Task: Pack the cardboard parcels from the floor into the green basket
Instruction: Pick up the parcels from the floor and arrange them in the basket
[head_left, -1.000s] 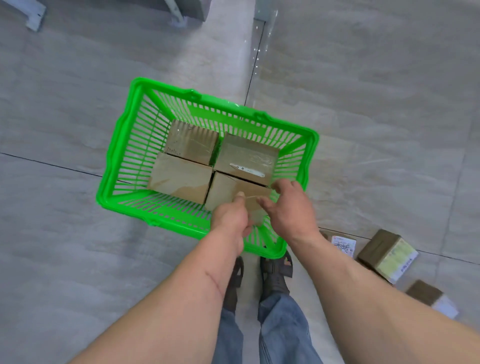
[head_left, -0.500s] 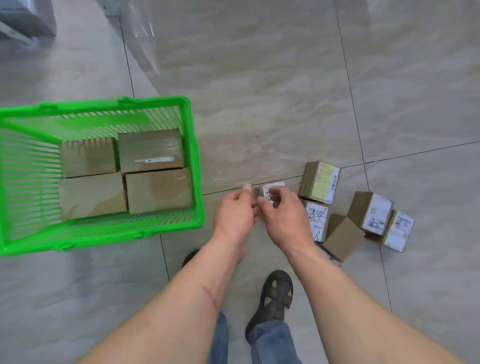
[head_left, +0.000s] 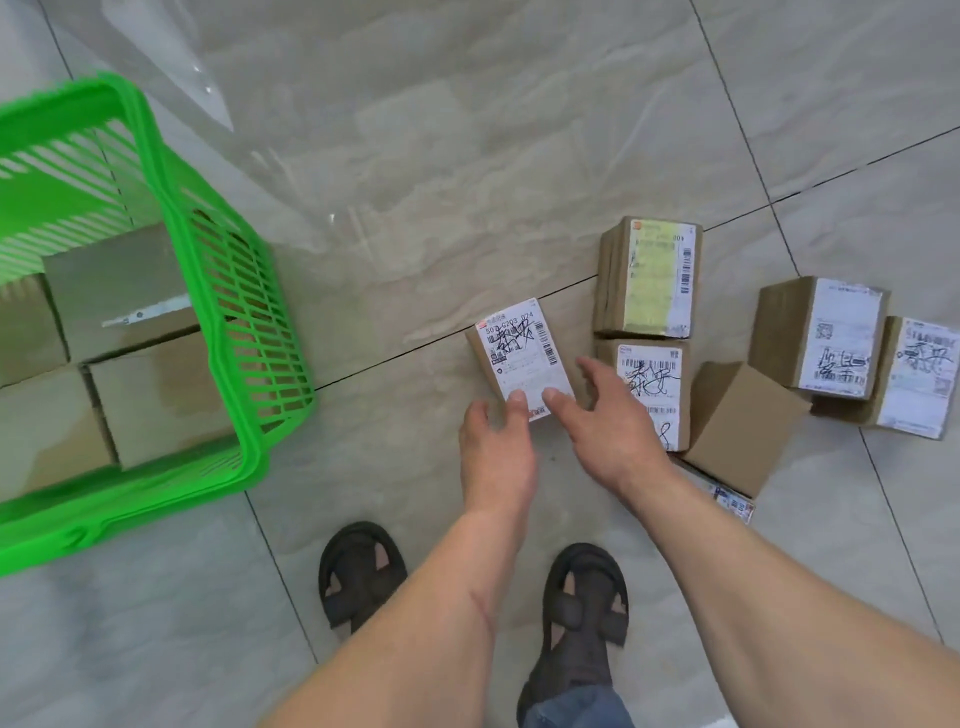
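At left on the floor stands the green basket (head_left: 228, 312), holding plain cardboard parcels (head_left: 156, 395) packed side by side. Grey glossy floor tiles (head_left: 467, 156) carry a loose cluster of labelled parcels (head_left: 647, 280) at right. Just apart from that cluster lies a small labelled parcel (head_left: 522, 353). The left hand (head_left: 496, 452) touches its near edge, fingers curled at it; the right hand (head_left: 608, 421) hovers beside it with its grip spread apart, holding nothing. Two dark sandals (head_left: 361, 571) stand below.
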